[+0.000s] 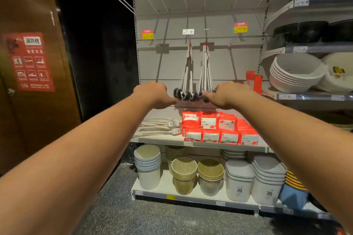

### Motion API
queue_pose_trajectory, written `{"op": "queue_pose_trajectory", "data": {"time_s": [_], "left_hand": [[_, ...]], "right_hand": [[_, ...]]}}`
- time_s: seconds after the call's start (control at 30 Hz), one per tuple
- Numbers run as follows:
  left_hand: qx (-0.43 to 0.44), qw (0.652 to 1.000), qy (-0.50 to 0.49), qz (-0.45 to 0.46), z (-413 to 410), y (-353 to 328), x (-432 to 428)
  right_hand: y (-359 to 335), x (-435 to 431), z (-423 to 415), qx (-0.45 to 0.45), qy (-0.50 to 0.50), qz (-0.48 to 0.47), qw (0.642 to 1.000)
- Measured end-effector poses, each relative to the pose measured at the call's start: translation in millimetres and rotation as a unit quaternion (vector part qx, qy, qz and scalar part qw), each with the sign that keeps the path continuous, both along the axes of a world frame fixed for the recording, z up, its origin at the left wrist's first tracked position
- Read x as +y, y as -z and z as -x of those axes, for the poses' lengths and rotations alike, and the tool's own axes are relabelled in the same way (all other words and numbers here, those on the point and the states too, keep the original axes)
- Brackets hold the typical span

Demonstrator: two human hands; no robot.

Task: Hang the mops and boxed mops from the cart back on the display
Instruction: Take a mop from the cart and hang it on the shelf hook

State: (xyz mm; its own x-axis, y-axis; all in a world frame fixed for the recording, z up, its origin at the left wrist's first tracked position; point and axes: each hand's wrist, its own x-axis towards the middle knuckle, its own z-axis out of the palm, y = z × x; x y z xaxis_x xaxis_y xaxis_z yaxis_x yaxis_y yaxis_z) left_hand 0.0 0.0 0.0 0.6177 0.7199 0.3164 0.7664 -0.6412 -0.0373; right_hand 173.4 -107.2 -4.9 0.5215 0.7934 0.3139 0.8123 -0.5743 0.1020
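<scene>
Two bunches of mops are hanging from middle-row hooks on the grey display panel. Each is showing a slim white handle, a red tip at the hook and a round black head in glossy wrap, and the heads are clustering just above the red packets. The left hand is reaching in knuckles-up just left of the heads and the right hand is reaching in from the right, thumb touching the nearest head; both are curling their fingers under and out of sight, so any grip cannot be told.
</scene>
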Motion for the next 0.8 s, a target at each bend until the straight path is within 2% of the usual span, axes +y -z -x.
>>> {"op": "queue_pose_trajectory", "data": {"time_s": [0.3, 0.8], "left_hand": [[0.018, 1.0, 0.018, -0.005, -11.7, -7.9, 75.9], [0.065, 0.995, 0.074, -0.001, -24.3, 5.8, 197.2]], "right_hand": [[-4.4, 65.7, -7.2, -0.001, 0.037, 0.017, 0.999], [15.5, 169.6, -3.5, 0.064, 0.094, 0.03, 0.993]]}}
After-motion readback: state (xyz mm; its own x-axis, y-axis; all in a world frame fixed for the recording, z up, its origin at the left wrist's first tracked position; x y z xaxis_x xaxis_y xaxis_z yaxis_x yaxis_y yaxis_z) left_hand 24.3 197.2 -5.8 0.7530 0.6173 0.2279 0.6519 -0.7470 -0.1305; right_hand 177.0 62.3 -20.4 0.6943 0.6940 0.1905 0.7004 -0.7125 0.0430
